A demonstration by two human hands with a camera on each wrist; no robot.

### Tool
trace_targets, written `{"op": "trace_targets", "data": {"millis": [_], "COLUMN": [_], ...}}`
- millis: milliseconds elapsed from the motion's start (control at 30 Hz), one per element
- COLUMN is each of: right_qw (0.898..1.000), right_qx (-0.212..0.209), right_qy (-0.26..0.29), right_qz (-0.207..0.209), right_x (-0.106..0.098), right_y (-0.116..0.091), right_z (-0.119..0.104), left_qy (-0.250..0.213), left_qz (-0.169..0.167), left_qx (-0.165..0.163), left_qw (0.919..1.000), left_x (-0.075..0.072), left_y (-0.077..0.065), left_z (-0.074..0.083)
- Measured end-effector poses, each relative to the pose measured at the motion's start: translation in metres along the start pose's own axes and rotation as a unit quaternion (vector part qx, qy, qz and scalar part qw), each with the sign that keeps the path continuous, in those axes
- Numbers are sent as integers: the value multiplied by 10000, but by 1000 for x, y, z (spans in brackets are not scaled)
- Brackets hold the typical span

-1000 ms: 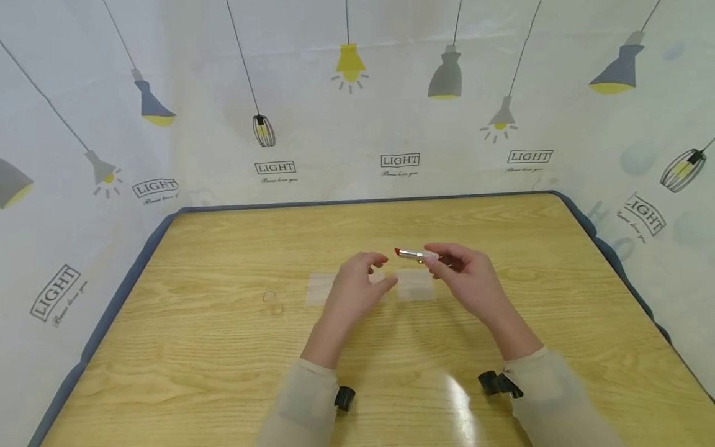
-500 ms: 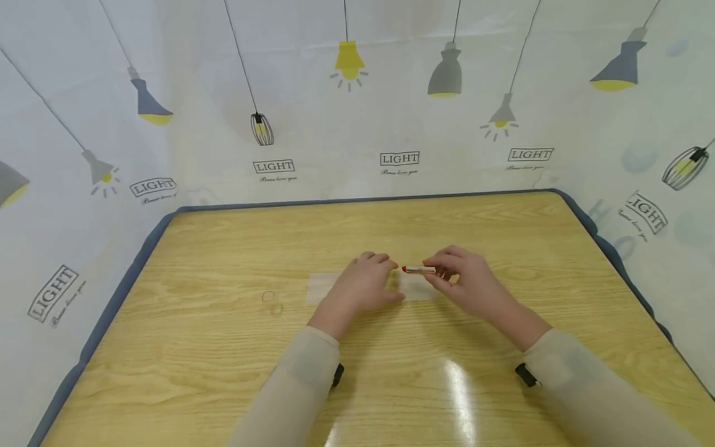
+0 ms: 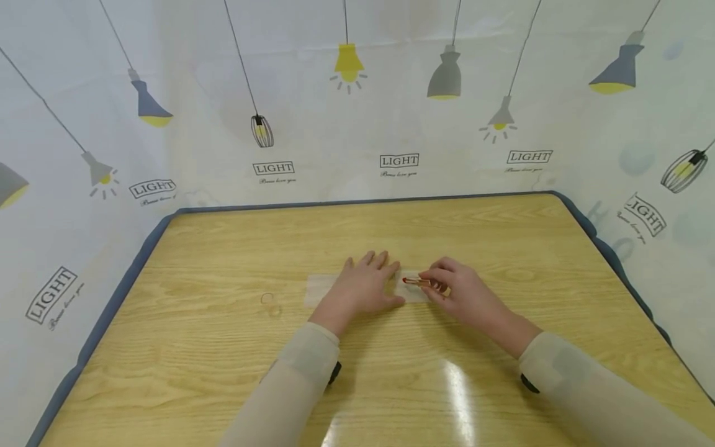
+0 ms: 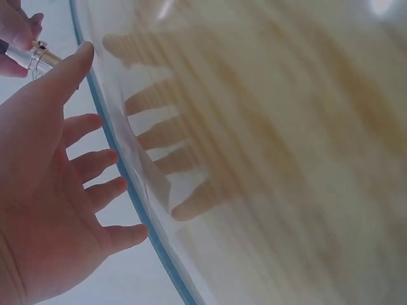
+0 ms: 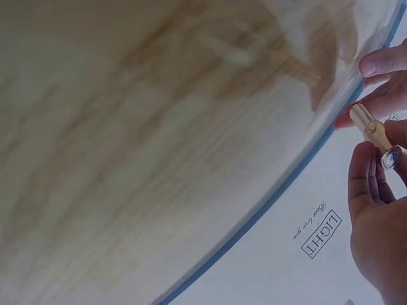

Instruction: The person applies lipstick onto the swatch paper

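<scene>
My right hand (image 3: pixel 466 292) pinches a lipstick (image 3: pixel 413 282) by its rear part, the red tip pointing left toward my left hand. In the right wrist view the lipstick's shiny metal tube (image 5: pixel 369 127) shows between the fingers. The lipstick is just above a pale, thin, see-through sheet (image 3: pixel 409 294); whether the tip touches it I cannot tell. My left hand (image 3: pixel 365 290) lies palm down with fingers spread, over the sheet's middle. Another stretch of pale sheet (image 3: pixel 319 289) shows left of that hand; one piece or two, I cannot tell.
A small translucent thing (image 3: pixel 274 309) and a thin ring-like outline (image 3: pixel 267 298) lie on the wooden table (image 3: pixel 195 347) to the left. A white cloth printed with lamps (image 3: pixel 329 124) surrounds the table's back and sides, with a blue band (image 3: pixel 313 203) along the edge.
My right hand has lowered the lipstick from the air toward the sheet. My left hand has gone from loosely curled to spread flat, a little to the right.
</scene>
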State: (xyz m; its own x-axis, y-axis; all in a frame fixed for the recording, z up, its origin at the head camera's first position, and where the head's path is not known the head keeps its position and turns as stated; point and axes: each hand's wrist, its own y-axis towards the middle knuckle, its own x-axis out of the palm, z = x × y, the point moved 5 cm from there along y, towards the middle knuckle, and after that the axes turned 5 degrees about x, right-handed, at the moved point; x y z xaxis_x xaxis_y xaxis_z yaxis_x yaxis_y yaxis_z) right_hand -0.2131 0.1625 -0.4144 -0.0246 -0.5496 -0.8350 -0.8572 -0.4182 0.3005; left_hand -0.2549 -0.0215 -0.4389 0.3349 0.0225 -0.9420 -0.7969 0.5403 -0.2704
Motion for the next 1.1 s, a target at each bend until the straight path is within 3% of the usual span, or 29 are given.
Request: {"op": "trace_targets", "data": {"millis": [233, 500, 867, 1100], "right_qw": [9999, 9996, 9997, 9995], "right_qx": [-57, -255, -13, -69], "right_qy": [-17, -33, -229, -253], "right_qz": [88, 144, -129, -150], "right_x": [2, 4, 11, 12], "right_y": [-1, -2, -1, 0], "right_z": [-2, -8, -11, -13], "left_qy": [162, 36, 15, 2], "left_qz": [-140, -243, -244, -261], "left_qx": [76, 3, -83, -117], "left_qw": [9997, 9997, 9997, 9996], "left_x": [5, 7, 8, 6], "left_y": [1, 2, 3, 4], "left_z": [1, -2, 0, 1]}}
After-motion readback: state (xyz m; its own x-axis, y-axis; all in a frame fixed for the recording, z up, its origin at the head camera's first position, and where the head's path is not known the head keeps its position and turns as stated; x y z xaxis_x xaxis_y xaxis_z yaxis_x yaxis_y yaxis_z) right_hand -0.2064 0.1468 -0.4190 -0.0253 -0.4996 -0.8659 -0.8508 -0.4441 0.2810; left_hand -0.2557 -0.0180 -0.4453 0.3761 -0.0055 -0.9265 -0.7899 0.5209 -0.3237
